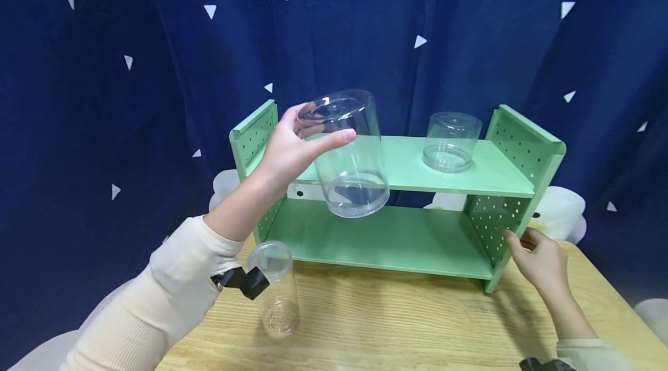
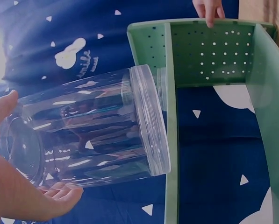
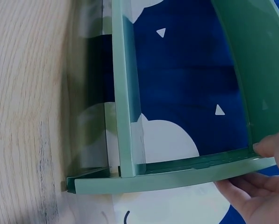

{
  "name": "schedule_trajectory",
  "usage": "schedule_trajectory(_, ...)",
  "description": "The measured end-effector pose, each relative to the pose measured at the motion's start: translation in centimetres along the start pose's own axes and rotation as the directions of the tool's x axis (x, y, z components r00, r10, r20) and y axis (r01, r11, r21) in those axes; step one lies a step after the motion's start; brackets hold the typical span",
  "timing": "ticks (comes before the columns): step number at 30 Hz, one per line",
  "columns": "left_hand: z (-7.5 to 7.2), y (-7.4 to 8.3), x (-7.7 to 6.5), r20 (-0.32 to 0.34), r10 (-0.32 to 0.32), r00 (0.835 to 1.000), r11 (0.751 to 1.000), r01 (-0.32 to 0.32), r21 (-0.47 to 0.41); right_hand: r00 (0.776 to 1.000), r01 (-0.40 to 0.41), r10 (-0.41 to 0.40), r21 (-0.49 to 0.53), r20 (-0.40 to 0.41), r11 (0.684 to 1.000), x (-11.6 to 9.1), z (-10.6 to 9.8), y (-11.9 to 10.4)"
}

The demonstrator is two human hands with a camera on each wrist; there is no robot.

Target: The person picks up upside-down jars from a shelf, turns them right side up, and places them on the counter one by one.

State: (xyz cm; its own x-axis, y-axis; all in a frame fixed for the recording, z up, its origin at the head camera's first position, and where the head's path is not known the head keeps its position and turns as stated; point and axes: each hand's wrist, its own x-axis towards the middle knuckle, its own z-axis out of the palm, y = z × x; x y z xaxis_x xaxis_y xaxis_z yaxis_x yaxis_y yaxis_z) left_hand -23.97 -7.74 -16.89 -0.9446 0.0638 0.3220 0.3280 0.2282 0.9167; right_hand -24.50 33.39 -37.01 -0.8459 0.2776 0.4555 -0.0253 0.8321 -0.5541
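My left hand (image 1: 289, 148) grips a large clear plastic jar (image 1: 357, 165) near its raised base, thumb on one side and fingers on the other. The jar is tilted, its wide collared end pointing down over the front of a green two-tier shelf (image 1: 376, 240). In the left wrist view, that jar (image 2: 92, 135) overlaps the edge of the upper board. My right hand (image 1: 543, 261) holds the shelf's right side panel (image 3: 195, 175), thumb on the inner face and fingers behind it. On the upper board's right part stands a shorter clear jar (image 1: 452, 142).
A tall, narrow clear jar (image 1: 279, 295) stands on the wooden table (image 1: 396, 324) at front left, partly behind my left sleeve. Raised perforated side panels (image 1: 527, 139) bound both ends of the upper board. A dark blue curtain (image 1: 339, 29) hangs behind the shelf.
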Motion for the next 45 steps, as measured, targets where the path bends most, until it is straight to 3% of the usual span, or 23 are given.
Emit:
schedule_trajectory(6,-0.3,0.0,-1.0,0.009,0.025,1.000,1.000,-0.026,0.004,1.000,0.020,-0.020,0.002,0.019,1.000,-0.5,0.0,0.1)
schedule_trajectory(19,-0.8,-0.7,-3.1,0.040,-0.001,0.999,1.000,0.002,-0.026,0.999,0.039,-0.040,0.025,0.034,0.999,-1.8,-1.3,0.0)
schedule_trajectory(25,-0.7,-1.3,-4.0,0.053,0.004,0.999,0.998,-0.001,-0.056,0.997,0.078,-0.076,0.068,-0.034,0.995,-2.6,-1.9,-0.9)
schedule_trajectory(34,-0.8,-2.2,-4.6,0.076,-0.013,0.997,0.998,0.018,-0.060,0.996,0.070,-0.062,0.124,-0.068,0.990,-3.6,-2.9,-2.5)
schedule_trajectory(45,-0.7,-3.4,-5.2,0.098,-0.056,0.994,0.994,0.065,-0.085,0.982,0.185,-0.174,0.222,-0.068,0.957,-4.4,-3.5,-5.5)
